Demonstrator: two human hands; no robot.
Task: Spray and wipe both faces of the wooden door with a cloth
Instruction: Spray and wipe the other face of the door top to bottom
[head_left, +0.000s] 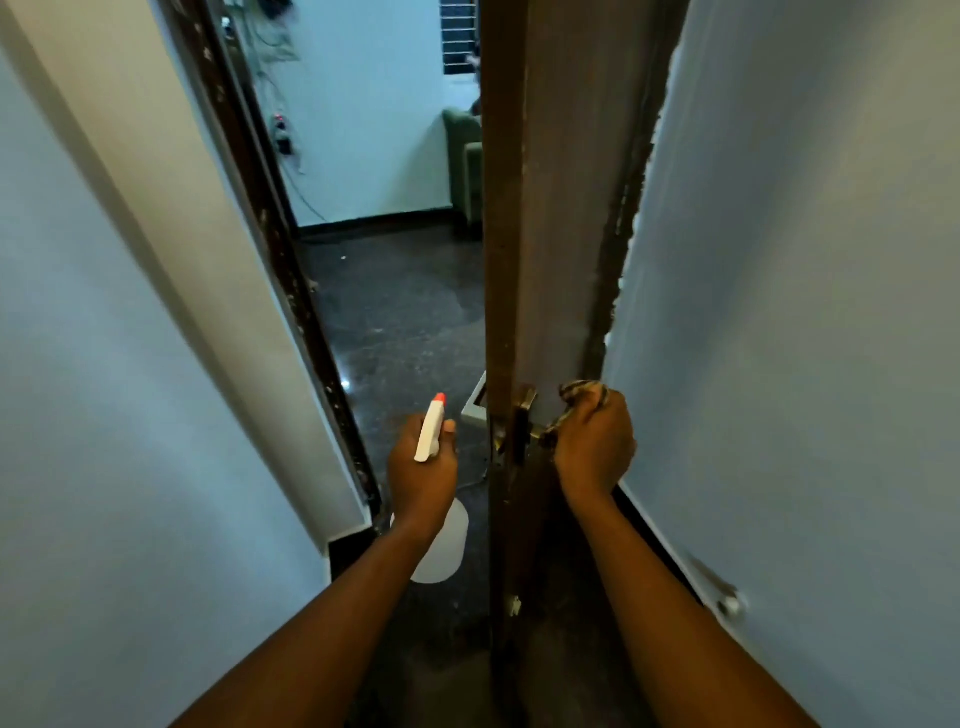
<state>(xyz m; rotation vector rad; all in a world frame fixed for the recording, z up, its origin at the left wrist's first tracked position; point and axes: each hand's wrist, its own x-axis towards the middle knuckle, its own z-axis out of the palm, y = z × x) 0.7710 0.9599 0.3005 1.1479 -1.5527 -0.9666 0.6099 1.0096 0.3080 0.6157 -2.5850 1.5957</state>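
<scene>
The brown wooden door (550, 208) stands open, edge-on to me, its near face turned toward the right wall. My left hand (421, 478) grips a white spray bottle (441, 540) by its neck, the trigger head with an orange nozzle pointing up and away. My right hand (595, 441) holds a striped cloth (579, 395) bunched in its fingers and is curled at the brass door handle (524, 421) on the near face. Whether the fingers also wrap the lever is hidden by the hand.
Pale blue walls (805, 312) close in on both sides. A dark door frame (270, 218) runs down the left. Beyond lies a dark speckled floor (405, 312), a green armchair (465, 161), a small white box (475, 405) behind the door edge, and cables on the far wall.
</scene>
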